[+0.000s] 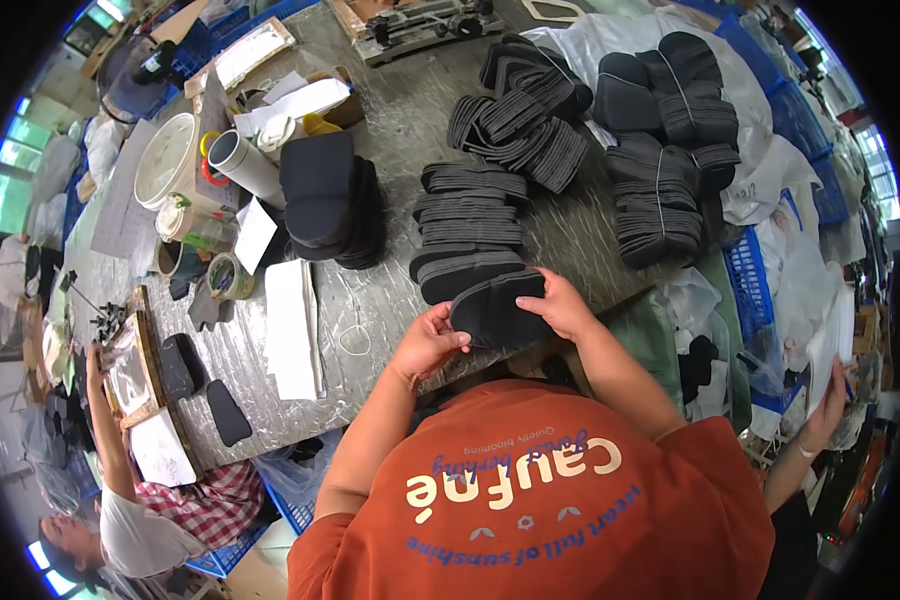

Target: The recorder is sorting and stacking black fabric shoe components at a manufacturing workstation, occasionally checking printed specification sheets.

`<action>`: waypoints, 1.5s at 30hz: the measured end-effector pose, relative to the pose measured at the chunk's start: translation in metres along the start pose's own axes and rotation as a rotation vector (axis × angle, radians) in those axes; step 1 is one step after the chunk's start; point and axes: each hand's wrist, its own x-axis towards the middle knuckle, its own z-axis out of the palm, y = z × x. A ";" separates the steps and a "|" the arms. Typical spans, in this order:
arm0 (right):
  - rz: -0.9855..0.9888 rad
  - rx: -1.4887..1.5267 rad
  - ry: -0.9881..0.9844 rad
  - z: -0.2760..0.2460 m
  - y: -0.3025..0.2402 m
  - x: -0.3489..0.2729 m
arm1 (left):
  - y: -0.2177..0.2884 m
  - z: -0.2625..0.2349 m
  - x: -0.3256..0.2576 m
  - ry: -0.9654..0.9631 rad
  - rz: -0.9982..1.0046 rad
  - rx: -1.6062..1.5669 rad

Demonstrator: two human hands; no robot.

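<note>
Both my hands hold one flat black foam piece (495,310), shaped like a shoe part, at the near edge of the grey table (390,300). My left hand (430,345) pinches its left end. My right hand (565,305) grips its right side, fingers over the top. Just beyond the piece lies a fanned stack of the same black pieces (468,230). More fanned stacks (520,115) lie farther back, and several bundled stacks (665,150) rest on white plastic to the right.
A pile of thicker black pads (325,200), a white tube (242,165), tape rolls (230,275) and white sheets (290,330) crowd the table's left. A co-worker in a plaid shirt (205,505) works at the lower left. Another person's hand (830,400) and blue crates (745,290) are on the right.
</note>
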 end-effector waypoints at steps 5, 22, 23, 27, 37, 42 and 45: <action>-0.131 -0.113 0.155 0.014 0.004 -0.006 | 0.001 0.006 0.000 0.176 0.091 0.189; -0.447 -0.463 0.383 0.009 0.060 0.013 | -0.009 -0.009 0.001 0.252 0.208 0.789; -0.506 -0.476 0.424 0.012 0.061 0.013 | -0.012 -0.015 0.002 0.240 0.252 0.817; -0.661 -0.726 0.455 0.027 0.045 0.006 | -0.017 -0.034 0.008 0.567 0.318 0.793; -0.552 -0.693 0.329 0.048 0.039 0.013 | 0.014 -0.037 0.043 0.265 0.416 0.748; -0.530 -0.531 0.265 0.040 0.029 0.017 | 0.016 -0.050 0.060 0.187 0.377 0.701; -0.441 -0.418 0.169 0.050 0.019 0.015 | 0.015 -0.061 0.062 0.157 0.352 0.682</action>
